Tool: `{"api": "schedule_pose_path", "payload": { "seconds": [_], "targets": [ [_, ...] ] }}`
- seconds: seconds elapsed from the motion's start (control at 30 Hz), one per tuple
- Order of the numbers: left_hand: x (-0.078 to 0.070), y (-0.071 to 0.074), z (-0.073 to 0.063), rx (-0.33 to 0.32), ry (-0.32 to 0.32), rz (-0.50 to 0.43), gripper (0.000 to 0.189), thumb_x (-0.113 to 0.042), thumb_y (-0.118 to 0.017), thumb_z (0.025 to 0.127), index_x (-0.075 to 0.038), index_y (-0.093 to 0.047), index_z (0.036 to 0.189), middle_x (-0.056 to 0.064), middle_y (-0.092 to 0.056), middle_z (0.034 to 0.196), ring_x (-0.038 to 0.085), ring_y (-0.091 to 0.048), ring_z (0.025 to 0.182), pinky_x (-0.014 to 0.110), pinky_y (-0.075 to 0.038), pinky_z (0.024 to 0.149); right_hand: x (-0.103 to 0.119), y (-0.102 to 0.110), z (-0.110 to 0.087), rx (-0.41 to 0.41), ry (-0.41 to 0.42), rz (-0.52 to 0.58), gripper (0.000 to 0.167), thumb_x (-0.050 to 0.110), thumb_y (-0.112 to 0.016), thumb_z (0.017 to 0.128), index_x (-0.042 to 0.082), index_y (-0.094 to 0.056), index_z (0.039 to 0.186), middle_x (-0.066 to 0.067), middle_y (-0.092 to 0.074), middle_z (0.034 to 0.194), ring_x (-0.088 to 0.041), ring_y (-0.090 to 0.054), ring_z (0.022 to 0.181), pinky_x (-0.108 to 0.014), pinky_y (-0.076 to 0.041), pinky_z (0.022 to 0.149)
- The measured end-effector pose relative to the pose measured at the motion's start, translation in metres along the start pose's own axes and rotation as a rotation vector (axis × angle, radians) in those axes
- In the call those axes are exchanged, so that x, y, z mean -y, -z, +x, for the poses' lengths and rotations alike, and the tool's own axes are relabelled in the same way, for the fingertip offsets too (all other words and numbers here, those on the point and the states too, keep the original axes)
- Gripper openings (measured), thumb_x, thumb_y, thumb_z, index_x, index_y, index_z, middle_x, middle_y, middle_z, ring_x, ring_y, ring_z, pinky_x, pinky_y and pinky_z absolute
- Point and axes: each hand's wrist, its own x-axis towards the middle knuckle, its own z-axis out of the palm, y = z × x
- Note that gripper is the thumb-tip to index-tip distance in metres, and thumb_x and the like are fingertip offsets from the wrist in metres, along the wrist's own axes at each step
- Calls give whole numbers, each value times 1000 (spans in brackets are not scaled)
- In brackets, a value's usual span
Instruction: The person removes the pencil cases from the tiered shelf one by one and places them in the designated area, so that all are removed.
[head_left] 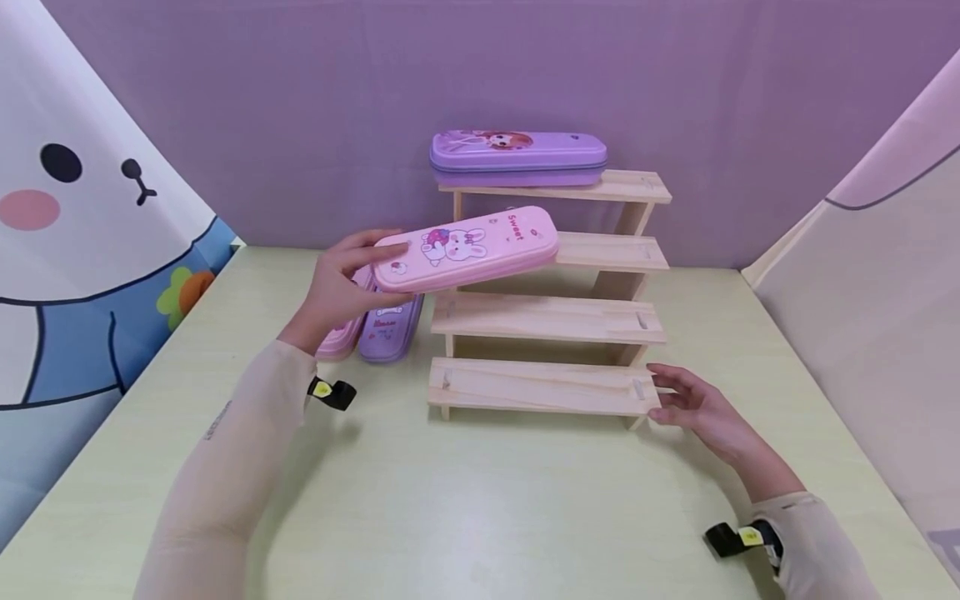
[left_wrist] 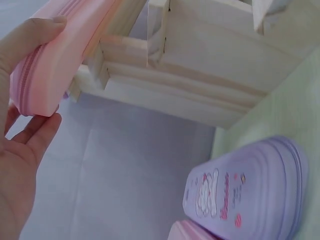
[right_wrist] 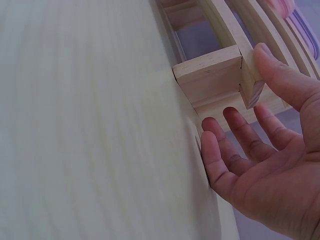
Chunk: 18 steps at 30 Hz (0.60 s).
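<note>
Head view: we see the left hand [head_left: 337,282] grip the pink case [head_left: 467,248], its long axis slightly oblique to the rack [head_left: 546,317], the right hand [head_left: 707,415] loose-fingered alongside.

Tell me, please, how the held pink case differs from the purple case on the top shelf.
The pink case shows a rabbit; the purple case, a cartoon girl. The left grip holds the pink case tilted, while the purple case rests on the top shelf. Both are long zipped cases.

Pale table [head_left: 480,508] under pink case [head_left: 343,340], lavender case [head_left: 388,335] and stepped shelf [head_left: 546,317], purple case [head_left: 519,158] atop
</note>
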Motion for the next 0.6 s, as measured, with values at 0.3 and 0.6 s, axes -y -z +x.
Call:
{"api": "schedule_pose_path", "payload": {
  "seconds": [0.3,0.6],
  "targets": [
    [3,17,-20,-68,10,-27,58,6,-89,67,-5,-71,122,5,-56,137,19,-50,123,19,-51,90,1,0,1,-1,-8,1,56,-10,-67,88,14,-54,137,7,-59,117,-10,-62,102,-22,-55,82],
    [7,29,-38,-136,11,36,55,4,-87,70,-5,-70,122,2,-58,134,17,-48,123,19,-47,95,1,0,0,-9,-24,-29,56,-8,-68,88,11,-52,139,8,-60,118,-9,-62,103,-21,-54,83]
  ]
}}
